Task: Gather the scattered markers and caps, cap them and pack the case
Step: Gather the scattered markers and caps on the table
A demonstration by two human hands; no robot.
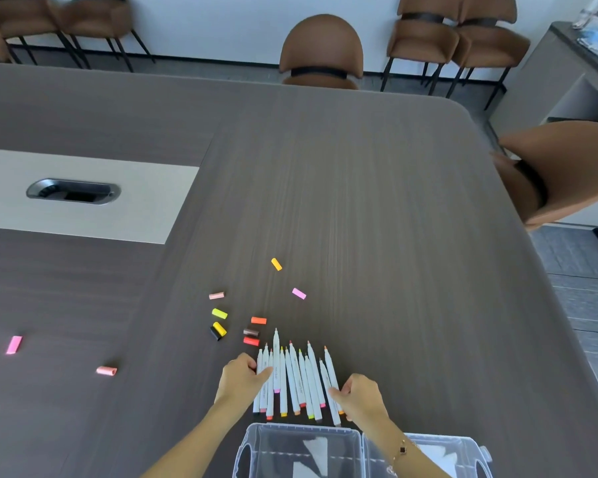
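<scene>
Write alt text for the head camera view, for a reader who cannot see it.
Two hands, left hand and right hand, press in from either side on a row of uncapped white markers on a dark wooden table. Loose coloured caps lie scattered beyond and to the left, and an open clear plastic case sits at the near edge.
</scene>
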